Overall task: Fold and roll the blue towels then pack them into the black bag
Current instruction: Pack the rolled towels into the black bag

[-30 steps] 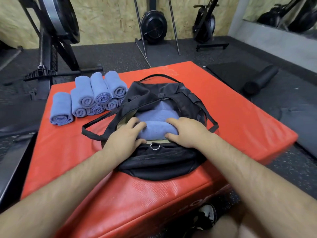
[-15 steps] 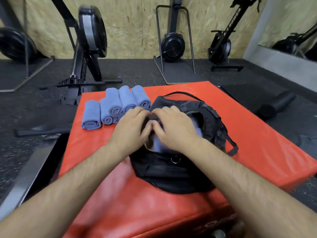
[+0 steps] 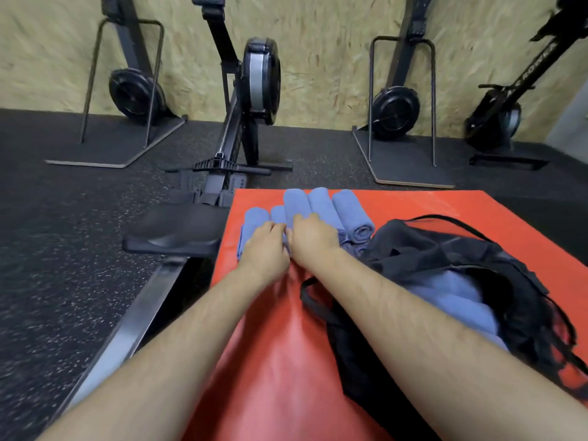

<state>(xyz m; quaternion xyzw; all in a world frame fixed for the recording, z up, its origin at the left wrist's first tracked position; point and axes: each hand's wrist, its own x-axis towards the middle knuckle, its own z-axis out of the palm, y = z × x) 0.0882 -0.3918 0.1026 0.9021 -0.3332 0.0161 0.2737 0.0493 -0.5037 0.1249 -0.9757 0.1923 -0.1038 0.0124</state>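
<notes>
Though blurry, "ROWER" lettering [image 3: 539,62] beyond towels [image 3: 321,205]

We identify one carrying surface: a red padded block [image 3: 270,361], bordered by dark speckled floor [image 3: 63,281]. Two items lie directly on it. The rolled blue towels [image 3: 353,211] sit side by side near its far left edge. The black bag [image 3: 445,249] lies just beside them on the right, its strap [image 3: 310,297] trailing onto the red cover.

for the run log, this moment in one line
left hand, right hand: at rolled towels | black bag: open, part packed
</notes>
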